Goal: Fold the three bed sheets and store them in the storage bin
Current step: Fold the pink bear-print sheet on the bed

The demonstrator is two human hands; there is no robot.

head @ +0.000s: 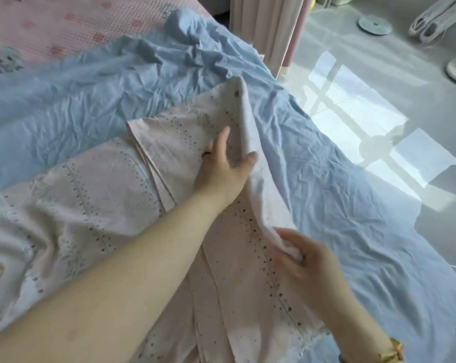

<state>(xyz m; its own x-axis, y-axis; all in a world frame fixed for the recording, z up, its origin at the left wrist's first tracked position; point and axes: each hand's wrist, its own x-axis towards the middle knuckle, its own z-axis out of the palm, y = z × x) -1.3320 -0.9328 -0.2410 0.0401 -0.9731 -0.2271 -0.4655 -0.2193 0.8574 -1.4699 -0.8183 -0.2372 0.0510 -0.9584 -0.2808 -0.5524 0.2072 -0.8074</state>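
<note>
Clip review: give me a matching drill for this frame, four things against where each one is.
1 pink eyelet sheet
2 blue sheet
3 checked bedding
4 white shoes

a on the floor
b held by left hand and right hand
c far left, beyond the blue sheet
d wrinkled, spread beneath the pink eyelet sheet

Pairs: 1-b, 2-d, 3-c, 4-a

Floor (394,82): glossy grey tiles, was lit w/ bright sun patches & window-bar shadows.
Curtain (269,30): pale pink, hung to floor, top centre.
Bed (64,22): pink checked cover, top left.
Shoes (431,19): white pr, lay nr round disc (375,23).
</note>
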